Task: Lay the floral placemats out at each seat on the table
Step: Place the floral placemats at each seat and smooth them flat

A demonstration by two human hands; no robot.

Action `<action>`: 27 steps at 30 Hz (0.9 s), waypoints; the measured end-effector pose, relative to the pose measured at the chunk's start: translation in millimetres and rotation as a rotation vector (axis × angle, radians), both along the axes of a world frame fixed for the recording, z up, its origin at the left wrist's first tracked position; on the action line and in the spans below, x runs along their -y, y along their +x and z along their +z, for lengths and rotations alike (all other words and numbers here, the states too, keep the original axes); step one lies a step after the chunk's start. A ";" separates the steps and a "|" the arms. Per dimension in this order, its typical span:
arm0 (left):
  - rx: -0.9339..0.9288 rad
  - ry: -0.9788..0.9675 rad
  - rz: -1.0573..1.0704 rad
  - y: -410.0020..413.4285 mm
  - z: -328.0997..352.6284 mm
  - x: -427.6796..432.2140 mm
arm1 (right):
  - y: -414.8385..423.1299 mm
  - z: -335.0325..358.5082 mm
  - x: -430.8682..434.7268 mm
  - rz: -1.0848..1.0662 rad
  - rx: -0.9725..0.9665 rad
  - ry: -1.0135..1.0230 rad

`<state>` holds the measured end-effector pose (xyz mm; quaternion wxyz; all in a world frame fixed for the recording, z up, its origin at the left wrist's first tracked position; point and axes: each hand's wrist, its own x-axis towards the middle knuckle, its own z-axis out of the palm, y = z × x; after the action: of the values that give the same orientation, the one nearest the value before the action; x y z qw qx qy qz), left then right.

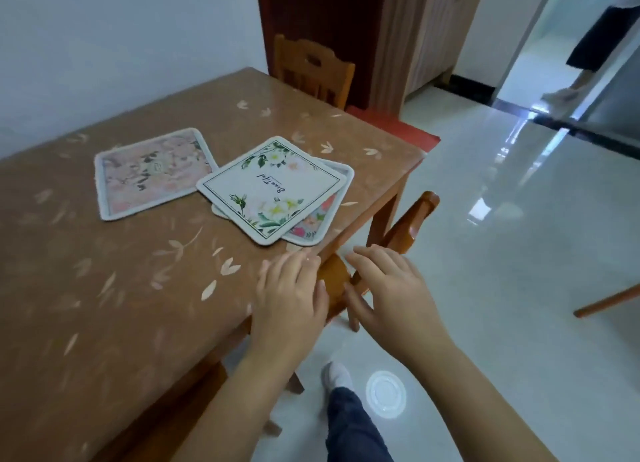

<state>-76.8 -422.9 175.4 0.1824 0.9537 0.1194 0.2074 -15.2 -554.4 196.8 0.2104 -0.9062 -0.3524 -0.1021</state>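
both hands bare, holding nothing. left hand [289,295] hovers palm down over the near-right edge of the brown petal-print surface [104,288], fingers [294,261] straight and loosely together; cannot tell if they touch the cover. right hand [391,288] is just beside it, off the edge, above the wooden chair [415,219] tucked under, fingers straight and slightly spread.

task things: the white placemat with green leaves and script [273,188] lies straight ahead on the far side of the fingertips, near but not touching. it sits turned skew to the surface edges, with a corner pointing back toward the left hand. looks close to square, so the long axis is hard to call. left hand is nearer; judgement: short forward reach to that near corner.

it lies on a red-pink floral placemat [313,224] that is mostly hidden, only the right and near rim showing; more mats under it cannot be ruled out. a pink floral placemat with pale border [154,172] lies flat to the far left, just beside the stack and possibly touching it.

second wooden chair [311,67] at the far end. left seats are out of frame. motion blur softens the prints.
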 end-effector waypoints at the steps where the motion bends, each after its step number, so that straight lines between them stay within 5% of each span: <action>1: 0.008 0.007 0.038 13.8 0.0 -7.1 | 17.6 0.9 -9.1 0.039 -0.001 -0.010; 13: -0.061 0.115 0.306 138.4 -7.7 -77.9 | 186.7 -8.3 -103.3 0.311 0.074 -0.066; 27: -0.291 0.026 0.413 184.0 -111.6 -131.2 | 265.1 -111.6 -177.3 0.550 -0.068 -0.286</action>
<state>107.2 -291.7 63.8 0.1045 0.9312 0.3340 0.1022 250.0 -377.1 85.1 0.1121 -0.8003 -0.5877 0.0399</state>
